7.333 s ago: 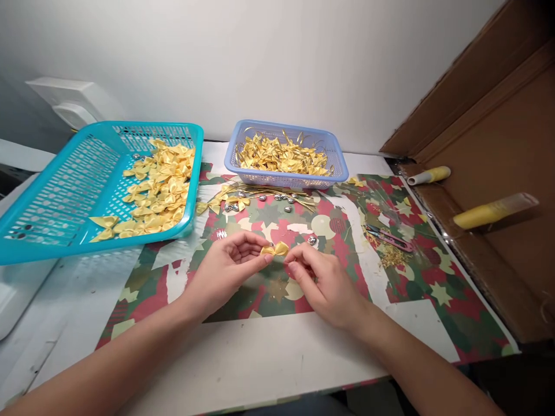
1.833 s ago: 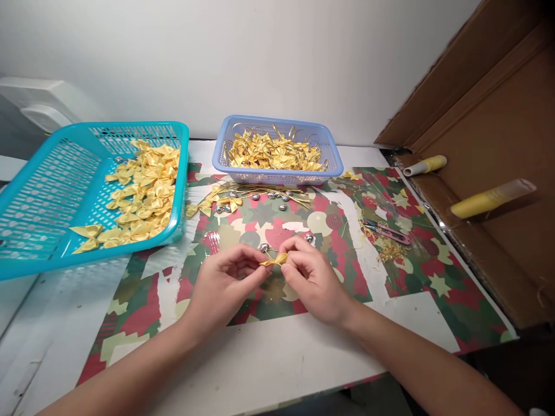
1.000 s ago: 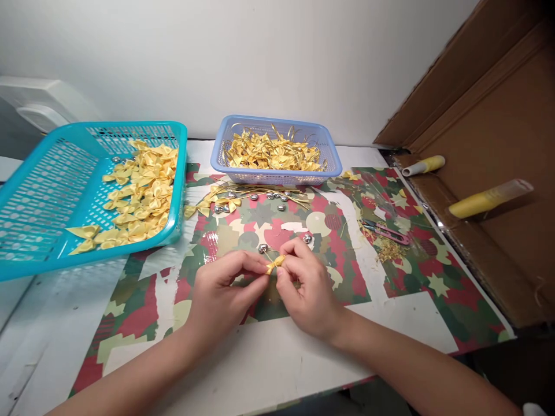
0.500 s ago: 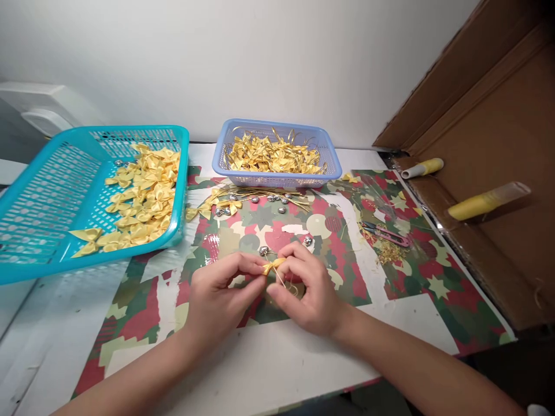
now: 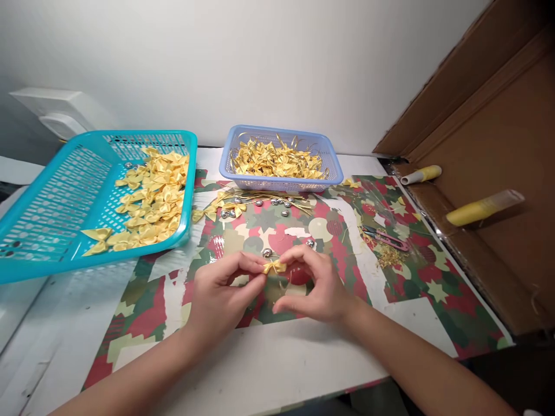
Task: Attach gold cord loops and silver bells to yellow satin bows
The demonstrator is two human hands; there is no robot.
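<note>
A small yellow ribbon bow (image 5: 274, 266) is pinched at its left end by the thumb and fingers of my left hand (image 5: 228, 289). My right hand (image 5: 321, 286) has its thumb spread well away from its fingers, and a fingertip touches or nearly touches the bow's right end. A thin gold strand hangs below the bow's middle. Just behind the bow is a small silver bell (image 5: 266, 252). Another silver bell (image 5: 310, 243) lies behind my right fingers.
A turquoise basket (image 5: 189, 196) of yellow bows stands left. Behind is a blue basket (image 5: 281, 182) with bows and gold ties. Gold strands (image 5: 271, 195) and several bells lie before it. At right are pink-handled snips (image 5: 392, 240), thread scraps (image 5: 389, 254) and a cardboard wall (image 5: 485, 144).
My right thumb has moved away from the fingers and let go of the gold strand. My left hand keeps its pinch on the bow. The view has shifted slightly.
</note>
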